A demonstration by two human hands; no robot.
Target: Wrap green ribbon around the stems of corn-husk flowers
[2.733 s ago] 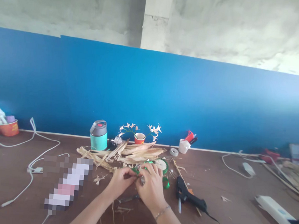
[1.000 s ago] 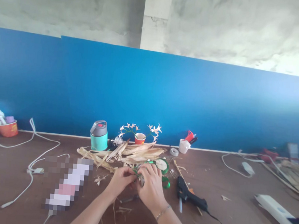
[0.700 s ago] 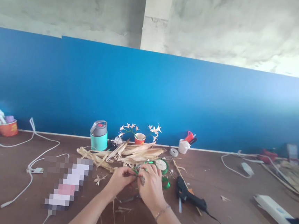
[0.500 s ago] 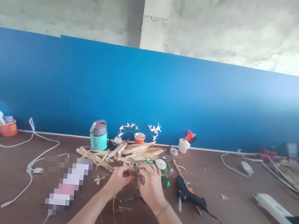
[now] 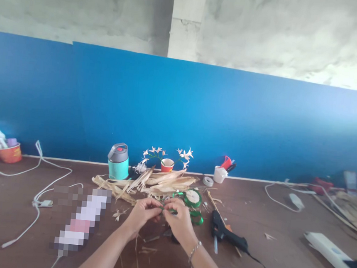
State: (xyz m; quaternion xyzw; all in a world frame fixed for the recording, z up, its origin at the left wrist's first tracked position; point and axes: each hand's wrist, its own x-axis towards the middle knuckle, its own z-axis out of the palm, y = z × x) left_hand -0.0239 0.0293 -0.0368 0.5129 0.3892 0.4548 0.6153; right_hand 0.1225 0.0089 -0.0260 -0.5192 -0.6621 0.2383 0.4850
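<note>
My left hand (image 5: 142, 214) and my right hand (image 5: 179, 220) meet fingertip to fingertip low over the brown table (image 5: 280, 259). Both pinch a thin green strip (image 5: 162, 208) between them; the piece is too small to make out fully. Just beyond my right hand lies a roll of green tape (image 5: 193, 198), with a smaller green roll (image 5: 196, 217) beside it. A heap of dried husk strips (image 5: 149, 183) lies behind my hands. A small husk flower (image 5: 117, 214) rests on the table to the left of my left hand.
A black glue gun (image 5: 226, 234) lies right of my hands. At the wall stand a teal flask (image 5: 118, 161), a red cup of husk flowers (image 5: 167, 164) and a white cup of tools (image 5: 219, 174). White cables (image 5: 40, 188) run left; a power strip (image 5: 336, 258) lies right.
My right hand has turned and dropped slightly, so its fingertips now point left at the left hand's. The green tape roll behind it now shows more. The left hand has barely moved.
</note>
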